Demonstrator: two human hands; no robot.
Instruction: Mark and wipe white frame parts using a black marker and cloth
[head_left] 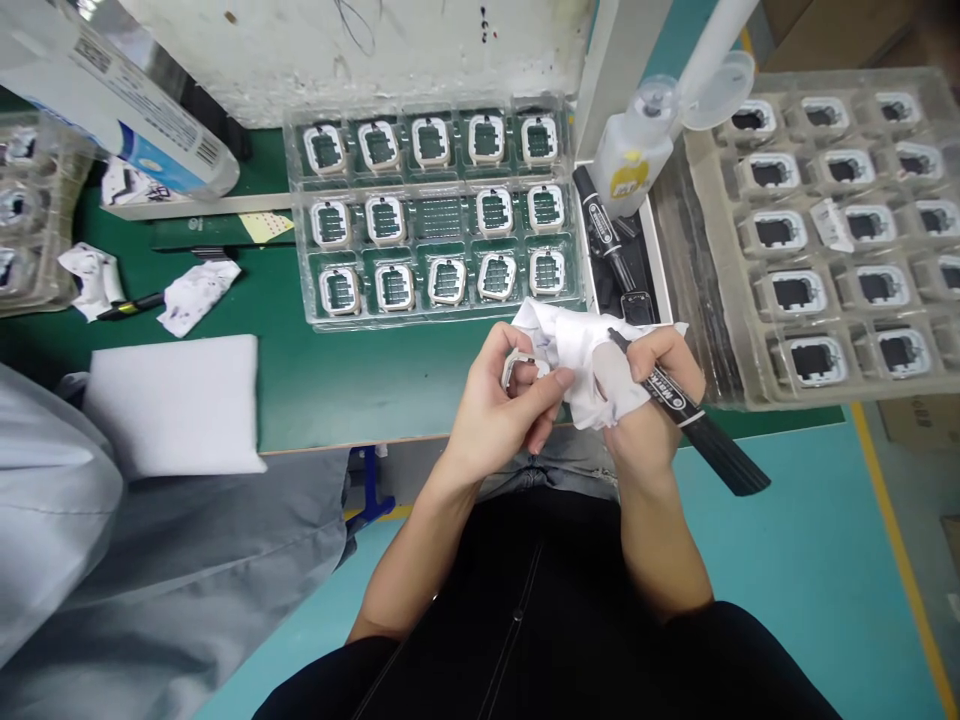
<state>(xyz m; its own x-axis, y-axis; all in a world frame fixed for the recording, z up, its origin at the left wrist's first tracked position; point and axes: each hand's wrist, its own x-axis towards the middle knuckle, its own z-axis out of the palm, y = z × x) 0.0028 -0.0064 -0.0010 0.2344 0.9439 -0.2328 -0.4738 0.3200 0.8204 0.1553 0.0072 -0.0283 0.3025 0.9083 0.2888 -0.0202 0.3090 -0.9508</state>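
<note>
A small, pale rounded-square frame (514, 362), open in the middle, sits pinched between the thumb and curled fingers of the left hand (495, 410). Just right of that hand, a soft, rumpled white cloth (577, 340) bunches against the right hand (664, 380), whose fingers close around a ribbed black marker (679, 405). Both forearms angle inward. Beyond the left hand, a clear moulded plastic tray (442, 218) bears similar frames on a smooth green tabletop (375, 380).

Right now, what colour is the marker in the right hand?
Black with white lettering; the marker shows best in the head view.
</note>
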